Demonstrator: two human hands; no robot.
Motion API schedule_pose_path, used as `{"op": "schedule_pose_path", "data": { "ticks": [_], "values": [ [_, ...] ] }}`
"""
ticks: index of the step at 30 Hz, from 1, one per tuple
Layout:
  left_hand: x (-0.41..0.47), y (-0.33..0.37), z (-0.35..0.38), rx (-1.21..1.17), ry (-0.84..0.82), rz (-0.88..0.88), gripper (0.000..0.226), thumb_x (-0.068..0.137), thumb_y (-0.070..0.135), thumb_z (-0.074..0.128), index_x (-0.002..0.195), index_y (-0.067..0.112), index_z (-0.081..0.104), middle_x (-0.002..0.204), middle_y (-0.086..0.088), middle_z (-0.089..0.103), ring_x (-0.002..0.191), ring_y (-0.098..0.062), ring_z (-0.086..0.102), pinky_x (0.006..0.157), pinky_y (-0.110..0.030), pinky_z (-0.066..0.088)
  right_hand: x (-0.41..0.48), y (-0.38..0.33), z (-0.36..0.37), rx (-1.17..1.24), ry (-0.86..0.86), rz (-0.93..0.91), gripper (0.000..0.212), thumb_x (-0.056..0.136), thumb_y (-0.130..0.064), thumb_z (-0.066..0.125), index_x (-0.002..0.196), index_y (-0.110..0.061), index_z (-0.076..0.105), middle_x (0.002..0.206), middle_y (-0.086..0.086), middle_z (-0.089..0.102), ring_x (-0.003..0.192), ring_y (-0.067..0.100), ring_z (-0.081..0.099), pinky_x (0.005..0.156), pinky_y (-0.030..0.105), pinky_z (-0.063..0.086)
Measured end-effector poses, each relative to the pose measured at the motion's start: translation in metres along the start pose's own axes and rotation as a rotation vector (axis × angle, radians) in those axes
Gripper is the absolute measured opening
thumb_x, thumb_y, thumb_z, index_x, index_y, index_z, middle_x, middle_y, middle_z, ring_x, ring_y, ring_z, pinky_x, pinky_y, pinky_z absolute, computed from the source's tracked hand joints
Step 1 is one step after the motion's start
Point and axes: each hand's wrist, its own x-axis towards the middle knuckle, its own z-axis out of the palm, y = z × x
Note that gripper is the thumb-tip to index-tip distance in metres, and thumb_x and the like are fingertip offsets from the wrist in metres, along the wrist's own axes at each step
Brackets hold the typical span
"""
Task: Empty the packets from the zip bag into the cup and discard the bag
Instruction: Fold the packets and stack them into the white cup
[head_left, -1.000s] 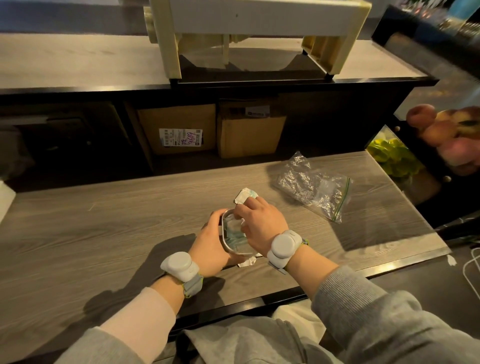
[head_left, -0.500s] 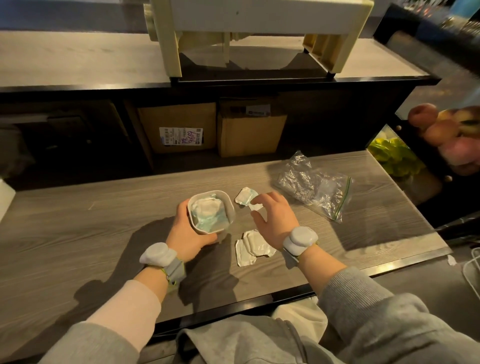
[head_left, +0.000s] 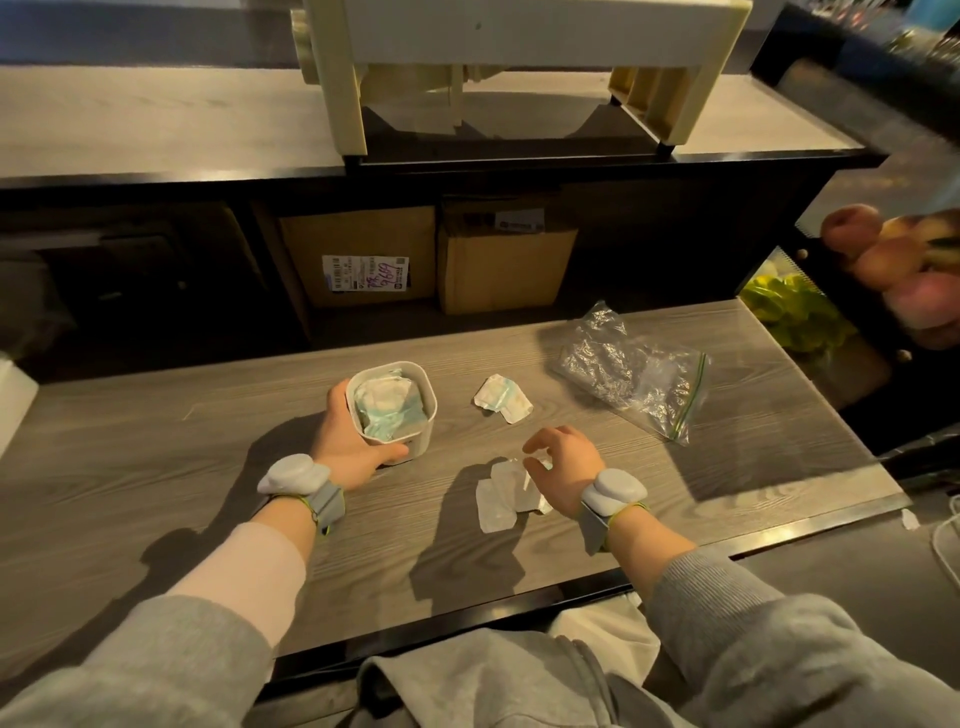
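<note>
White cup (head_left: 390, 410): your left hand (head_left: 347, 444) is gripping it round the side, and packets are sitting inside it. Your right hand (head_left: 567, 467) is hovering with loose fingers, holding nothing, just over the small pile of packets (head_left: 503, 496) near the front of the table (head_left: 156, 467). That hand is the nearer one. One more packet (head_left: 502, 399) is lying farther back. The zip bag (head_left: 635, 375) is lying flat, off to your right, slanting back-left to front-right.

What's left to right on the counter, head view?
Cup → far packets → zip bag. Left out: left hand (overlaps cup), right hand and near packet pile (overlap far packets).
</note>
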Motion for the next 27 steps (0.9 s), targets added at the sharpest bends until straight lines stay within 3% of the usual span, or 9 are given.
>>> {"op": "schedule_pose_path", "data": {
  "ticks": [4,8,11,14,18,22,27],
  "values": [
    [0.000,0.001,-0.001,0.027,-0.008,-0.045,0.120,0.054,0.016,0.091,0.148,0.023,0.017,0.141,0.000,0.044,0.130,-0.023,0.044,0.100,-0.031,0.038,0.001,0.004,0.003,0.001,-0.010,0.019,0.021,0.087,-0.025,0.059,0.107,-0.019,0.065,0.107,0.008,0.058,0.105,0.029,0.056,0.087,0.031,0.044],
    [-0.007,0.017,-0.003,0.097,0.028,0.001,0.133,0.055,0.024,0.091,0.152,0.027,0.002,0.157,-0.002,0.019,0.143,-0.022,0.024,0.114,-0.036,0.027,0.000,0.009,0.007,-0.002,-0.030,0.042,0.023,0.087,-0.027,0.059,0.109,-0.020,0.064,0.111,0.008,0.058,0.107,0.028,0.055,0.088,0.031,0.044],
    [-0.017,0.038,-0.002,0.053,0.137,0.174,0.112,0.063,0.023,0.087,0.149,0.032,0.015,0.157,0.003,0.021,0.143,-0.013,0.021,0.113,-0.028,0.023,0.000,0.012,0.011,-0.002,-0.051,0.057,0.025,0.088,-0.027,0.057,0.112,-0.022,0.063,0.114,0.008,0.058,0.109,0.028,0.054,0.087,0.029,0.042],
    [-0.032,0.060,0.009,0.049,0.211,0.355,0.073,0.076,0.018,0.075,0.137,0.032,0.036,0.144,0.007,0.041,0.133,-0.006,0.036,0.107,-0.025,0.031,0.000,0.015,0.015,-0.026,-0.104,0.052,0.026,0.090,-0.024,0.054,0.115,-0.023,0.061,0.115,0.009,0.057,0.109,0.032,0.053,0.088,0.032,0.043],
    [-0.053,0.065,0.043,0.130,-0.048,0.468,0.041,0.084,0.015,0.065,0.121,0.026,0.051,0.120,0.011,0.055,0.105,-0.007,0.055,0.093,-0.028,0.049,-0.003,0.019,0.019,-0.082,-0.190,0.029,0.041,0.083,-0.035,0.063,0.122,-0.022,0.056,0.116,0.009,0.056,0.109,0.033,0.050,0.091,0.037,0.043],
    [-0.062,0.042,0.077,0.256,-0.323,0.344,0.037,0.084,0.017,0.064,0.119,0.020,0.055,0.117,0.003,0.055,0.110,-0.014,0.054,0.097,-0.034,0.045,-0.005,0.019,0.024,-0.121,-0.176,0.030,0.058,0.079,-0.041,0.068,0.131,-0.023,0.050,0.124,0.007,0.053,0.116,0.031,0.045,0.096,0.038,0.041],
    [-0.070,0.021,0.105,0.340,-0.339,0.114,0.056,0.081,0.025,0.069,0.130,0.016,0.045,0.130,-0.005,0.045,0.121,-0.022,0.048,0.103,-0.029,0.038,-0.007,0.018,0.029,-0.115,-0.147,0.068,0.067,0.076,-0.040,0.068,0.137,-0.025,0.045,0.132,0.006,0.047,0.122,0.030,0.040,0.101,0.037,0.040]
  ]
}}
